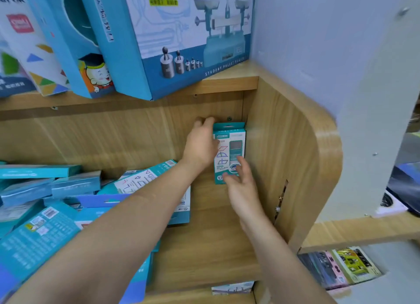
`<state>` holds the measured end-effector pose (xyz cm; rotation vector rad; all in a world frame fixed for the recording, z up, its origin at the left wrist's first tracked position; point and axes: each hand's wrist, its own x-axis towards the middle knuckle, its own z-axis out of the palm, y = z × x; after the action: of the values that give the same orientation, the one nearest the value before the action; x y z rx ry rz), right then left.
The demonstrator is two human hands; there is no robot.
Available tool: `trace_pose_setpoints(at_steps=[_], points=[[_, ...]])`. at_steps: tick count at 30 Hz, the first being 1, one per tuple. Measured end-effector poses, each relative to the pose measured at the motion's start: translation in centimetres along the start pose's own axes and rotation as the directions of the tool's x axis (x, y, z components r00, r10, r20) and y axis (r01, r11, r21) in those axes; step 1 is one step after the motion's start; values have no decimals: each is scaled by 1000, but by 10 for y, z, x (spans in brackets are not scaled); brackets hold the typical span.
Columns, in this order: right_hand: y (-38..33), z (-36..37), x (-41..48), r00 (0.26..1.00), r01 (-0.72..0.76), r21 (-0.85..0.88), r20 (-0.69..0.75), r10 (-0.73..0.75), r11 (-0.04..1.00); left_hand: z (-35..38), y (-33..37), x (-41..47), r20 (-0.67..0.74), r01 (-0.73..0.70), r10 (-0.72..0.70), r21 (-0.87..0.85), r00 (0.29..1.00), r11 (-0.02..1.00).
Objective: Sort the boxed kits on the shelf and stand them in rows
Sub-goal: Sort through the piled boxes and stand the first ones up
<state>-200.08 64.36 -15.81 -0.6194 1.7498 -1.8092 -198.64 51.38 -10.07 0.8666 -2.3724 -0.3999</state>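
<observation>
One kit upright, many flat

One standing kit box (229, 152) is on the shelf (204, 247). Left of it lie at least six flat kit boxes (38, 235) in a heap, the full number hidden by arms. Above it lean at least three large boxes (181, 37). Two hands are at it, left hand (201, 142) and right hand (241, 185). Below and right of it are about three packs (354, 265).

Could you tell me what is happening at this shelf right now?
A person is standing a small teal boxed kit upright in the back right corner of the wooden shelf. The left hand holds its top left edge, and the right hand rests straight fingers against its lower front. It is the only kit seen upright on this shelf. A jumble of teal boxes lies flat to the left, not yet sorted. A large scales box leans on the shelf above.
</observation>
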Motion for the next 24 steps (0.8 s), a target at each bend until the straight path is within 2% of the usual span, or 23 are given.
trace_pose_setpoints(at_steps=[4,9,13,17,21,24], points=[[-10,16,27,999,-43,85,0,43,995,5,-9,-1,-16,55,-55,47,998,997],[-16,28,47,997,-61,141,-28,66,988,-3,-11,1,181,-9,6,11,983,1000],[-15,29,56,996,-65,131,-56,73,989,-32,-6,-5,283,-55,41,41,958,998],[-18,34,50,998,-18,45,-61,21,999,-88,-24,-34,270,-122,81,138,960,983],[-26,44,32,995,85,-50,51,-82,995,-148,-65,-84,216,-44,11,145,976,989],[-27,56,18,958,175,-176,257,-126,969,-172,-92,-124,206,29,-36,37,978,999]])
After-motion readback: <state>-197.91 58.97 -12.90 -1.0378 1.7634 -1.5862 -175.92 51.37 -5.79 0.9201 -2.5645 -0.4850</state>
